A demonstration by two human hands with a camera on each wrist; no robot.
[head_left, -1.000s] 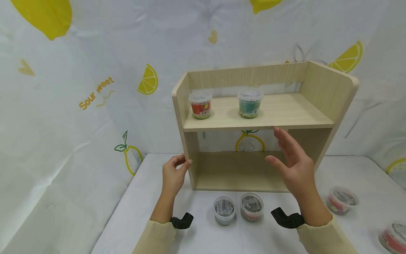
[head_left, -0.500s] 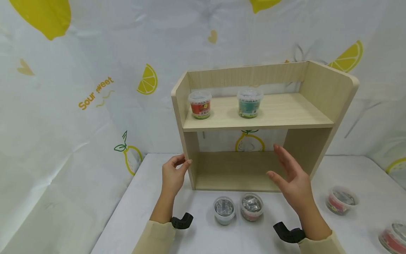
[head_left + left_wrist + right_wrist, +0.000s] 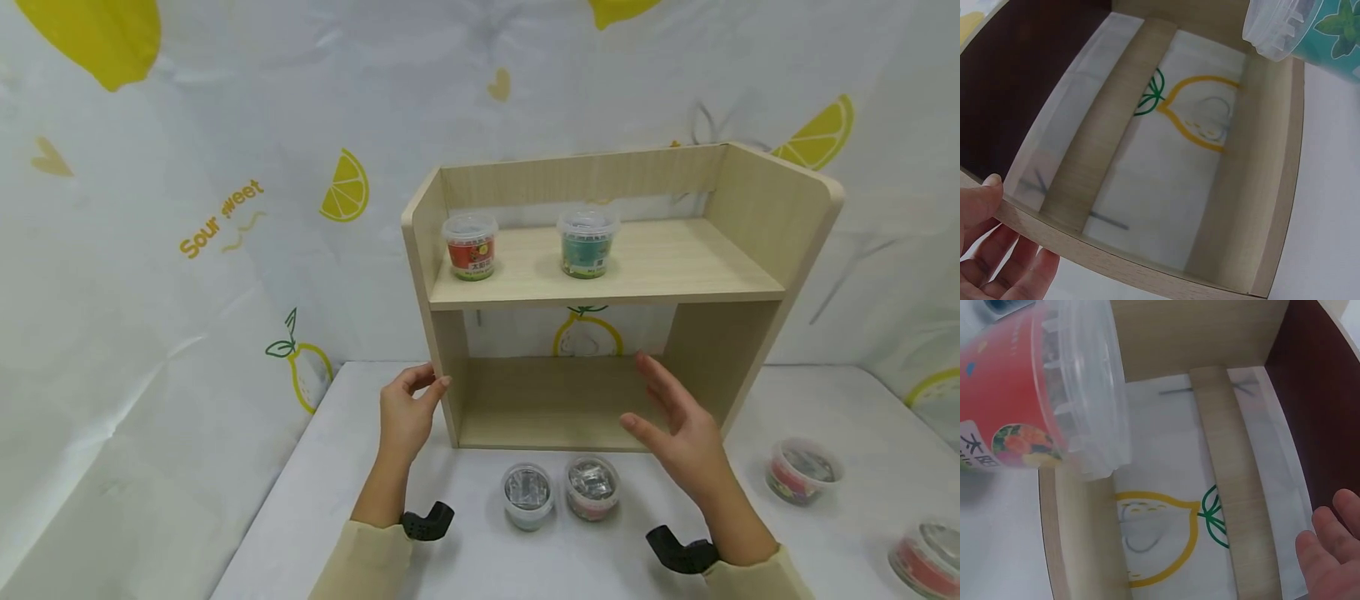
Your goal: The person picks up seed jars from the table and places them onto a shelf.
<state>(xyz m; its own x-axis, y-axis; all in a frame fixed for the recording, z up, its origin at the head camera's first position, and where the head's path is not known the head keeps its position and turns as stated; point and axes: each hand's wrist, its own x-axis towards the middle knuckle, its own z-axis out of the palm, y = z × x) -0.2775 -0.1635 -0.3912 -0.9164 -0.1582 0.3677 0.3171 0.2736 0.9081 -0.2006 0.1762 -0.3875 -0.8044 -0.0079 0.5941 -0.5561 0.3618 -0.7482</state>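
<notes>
My left hand (image 3: 407, 412) grips the front edge of the left side panel of a light wooden two-tier shelf (image 3: 607, 298). In the left wrist view the thumb (image 3: 984, 194) lies on the inner side of that panel and the fingers curl behind it. My right hand (image 3: 678, 433), fingers spread and holding nothing, is in front of the lower compartment at the right. A red-labelled plastic cup (image 3: 471, 247) and a teal-labelled plastic cup (image 3: 587, 244) stand on the upper board. Before the shelf stand two clear-lidded cups, a pale one (image 3: 527, 496) and a pinkish one (image 3: 592, 487).
On the white table (image 3: 322, 508), two more red-banded cups stand at the right, one nearer the shelf (image 3: 802, 472) and one at the frame's edge (image 3: 926, 558). A white lemon-print sheet (image 3: 225, 317) hangs behind the shelf.
My right hand has come down from the upper board's edge to the front of the lower compartment. The left hand stays on the side panel. The head view has shifted very slightly.
</notes>
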